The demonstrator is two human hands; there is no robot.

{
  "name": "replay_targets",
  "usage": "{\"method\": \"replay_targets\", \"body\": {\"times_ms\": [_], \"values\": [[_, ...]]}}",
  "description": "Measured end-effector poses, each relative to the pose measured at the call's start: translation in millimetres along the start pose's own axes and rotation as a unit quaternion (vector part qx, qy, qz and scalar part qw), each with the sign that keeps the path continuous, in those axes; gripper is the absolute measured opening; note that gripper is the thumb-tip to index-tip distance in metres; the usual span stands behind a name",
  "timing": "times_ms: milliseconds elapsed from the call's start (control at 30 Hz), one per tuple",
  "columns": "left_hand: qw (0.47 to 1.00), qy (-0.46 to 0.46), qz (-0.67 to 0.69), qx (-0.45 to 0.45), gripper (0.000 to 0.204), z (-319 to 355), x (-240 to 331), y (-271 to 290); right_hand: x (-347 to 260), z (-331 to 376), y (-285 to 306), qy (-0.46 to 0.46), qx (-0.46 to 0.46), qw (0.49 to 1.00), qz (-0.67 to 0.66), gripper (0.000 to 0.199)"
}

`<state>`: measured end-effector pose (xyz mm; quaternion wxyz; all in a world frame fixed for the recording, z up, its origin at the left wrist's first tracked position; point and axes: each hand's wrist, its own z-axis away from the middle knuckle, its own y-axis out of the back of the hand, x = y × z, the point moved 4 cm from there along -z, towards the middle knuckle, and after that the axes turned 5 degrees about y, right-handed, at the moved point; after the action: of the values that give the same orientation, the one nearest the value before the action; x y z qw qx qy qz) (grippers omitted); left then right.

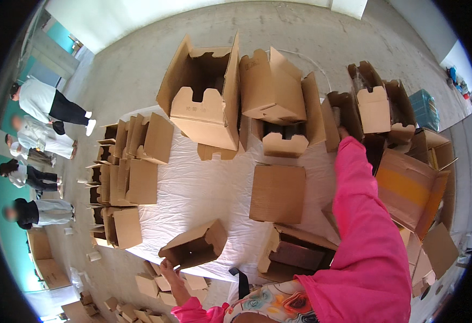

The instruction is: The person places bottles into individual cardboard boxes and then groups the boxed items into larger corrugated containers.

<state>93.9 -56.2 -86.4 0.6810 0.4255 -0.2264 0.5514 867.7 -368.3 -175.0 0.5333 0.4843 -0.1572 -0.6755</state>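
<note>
While the left hand (167, 267) grips an open box (195, 245), the right hand (344, 132) reaches another

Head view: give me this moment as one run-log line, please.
left hand: grips edge of small open box | right hand: reaches into far open carton, grip unclear | surface: white-covered table

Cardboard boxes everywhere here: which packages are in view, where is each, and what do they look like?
Small open box: near table edge, brown, on its side, left hand at it.
Closed box: table middle, brown, squarish.
Tall open box: far side, flaps up.
Box: far right, open, right hand reaching in.
Stacked open boxes: left edge, brown.
Blue crate: floor, far right.
</note>
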Motion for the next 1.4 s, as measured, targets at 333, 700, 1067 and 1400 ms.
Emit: {"method": "replay_targets", "body": {"times_ms": [333, 700, 1067, 1400], "values": [[1.000, 0.016, -0.002, 0.024, 0.012, -9, 4, -9, -54, 82, 20, 0.178, 0.079, 0.980, -0.032, 0.043], [0.999, -0.005, 0.014, -0.047, 0.013, -17, 0, -7, -110, 140, 31, 0.109, 0.048, 0.975, -0.186, 0.044], [0.903, -0.376, -0.059, -0.201, 0.048, 91, 110, -61, -117, 354, 28, 0.279, 0.115, 0.953, -0.029, 0.049], [0.704, -0.506, -0.055, -0.496, 0.048, 267, 161, -159, -175, 486, -35, 0.441, 0.269, 0.825, 0.227, 0.054]]}}
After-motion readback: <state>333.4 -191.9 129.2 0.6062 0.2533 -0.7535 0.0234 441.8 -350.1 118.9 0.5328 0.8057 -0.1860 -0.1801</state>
